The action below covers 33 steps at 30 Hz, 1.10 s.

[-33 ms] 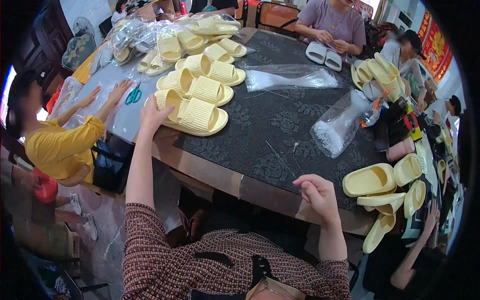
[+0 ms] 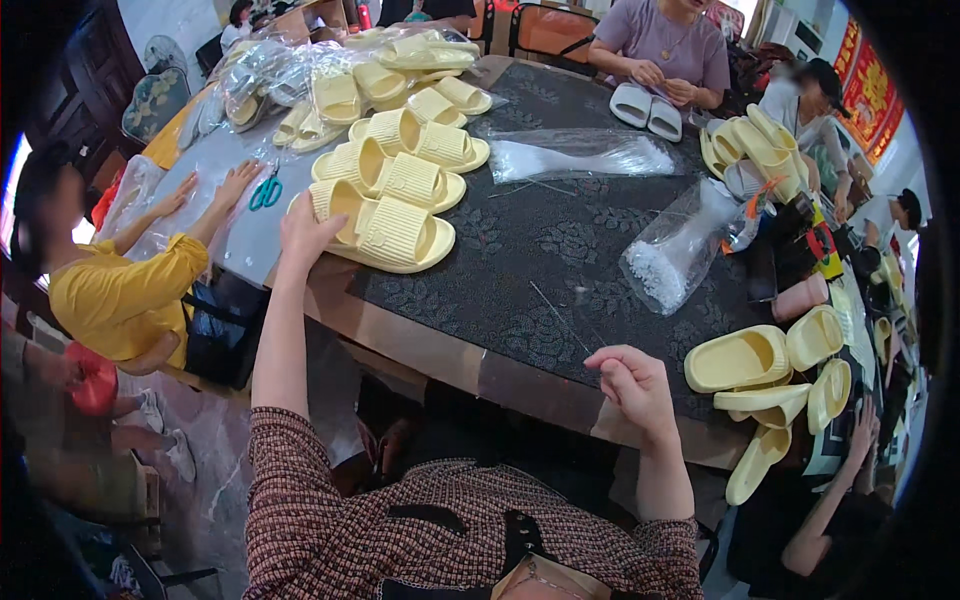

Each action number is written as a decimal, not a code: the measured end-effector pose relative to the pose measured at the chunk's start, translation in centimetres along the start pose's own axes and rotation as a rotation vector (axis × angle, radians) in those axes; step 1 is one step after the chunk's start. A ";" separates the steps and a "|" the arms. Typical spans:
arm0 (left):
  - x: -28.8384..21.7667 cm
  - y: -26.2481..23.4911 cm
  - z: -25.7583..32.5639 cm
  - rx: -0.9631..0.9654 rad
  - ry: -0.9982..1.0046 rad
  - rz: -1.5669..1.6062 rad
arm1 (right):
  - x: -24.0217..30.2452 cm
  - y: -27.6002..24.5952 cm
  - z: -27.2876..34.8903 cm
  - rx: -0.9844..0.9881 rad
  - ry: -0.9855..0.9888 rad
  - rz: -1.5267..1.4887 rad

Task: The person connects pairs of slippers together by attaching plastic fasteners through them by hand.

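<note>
My left hand is closed around the heel end of the nearest pair of ribbed yellow slippers, with its thumb lying over the inner side. More yellow slippers stand in a row just behind that pair. Near the table's front edge, my right hand pinches a thin clear plastic strand between thumb and forefinger. The strand reaches forward and left over the dark cloth, and its far part is hard to make out.
Two clear bags of white plastic strands, one farther and one nearer, lie on the dark tablecloth. Loose yellow slippers crowd the right edge. Bagged slippers and teal scissors are at left. Co-workers sit around the table.
The thin strand's fine far end has shifted slightly in front of my right fingers. Both hands and the slippers stay in place.
</note>
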State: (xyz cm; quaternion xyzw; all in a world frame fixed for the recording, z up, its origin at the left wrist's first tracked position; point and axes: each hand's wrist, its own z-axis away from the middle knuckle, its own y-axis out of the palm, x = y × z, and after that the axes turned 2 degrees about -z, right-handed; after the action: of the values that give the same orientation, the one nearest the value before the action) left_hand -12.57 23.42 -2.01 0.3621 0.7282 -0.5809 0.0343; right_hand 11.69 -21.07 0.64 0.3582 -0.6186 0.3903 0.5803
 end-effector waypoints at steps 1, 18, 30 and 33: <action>-0.1 0.0 0.0 -0.028 0.027 -0.042 | -0.1 0.4 -0.4 -0.017 -0.021 0.007; -12.5 0.0 11.8 -0.177 0.197 0.488 | -1.9 4.9 -4.3 -0.118 0.124 -0.272; -10.8 -2.1 9.0 -0.435 0.198 0.543 | 1.3 -2.4 0.6 -0.403 0.055 -0.005; -9.8 -2.6 8.2 -0.321 0.292 0.471 | 3.8 -6.2 3.3 -0.473 -0.005 0.184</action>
State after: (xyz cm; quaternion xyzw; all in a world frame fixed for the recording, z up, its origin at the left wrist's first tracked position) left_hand -9.86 11.30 2.12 0.5903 0.7039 -0.3766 0.1195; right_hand 15.52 -26.71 4.75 0.1554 -0.7241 0.2849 0.6086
